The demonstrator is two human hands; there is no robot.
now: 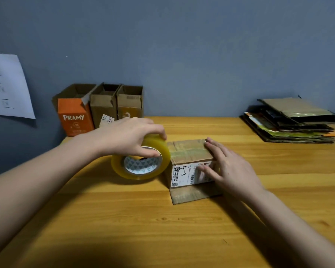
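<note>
Cardboard box [190, 151] steadied by flat, open right hand [228, 167] for taping; left hand [128, 136] grips yellowish tape roll [141, 161] at box's left edge.

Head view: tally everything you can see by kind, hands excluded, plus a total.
tape roll: 1
taped parcel box: 1
open cartons: 3
stack of flattened packaging: 1
paper sheet on the wall: 1
Total: 7
</note>
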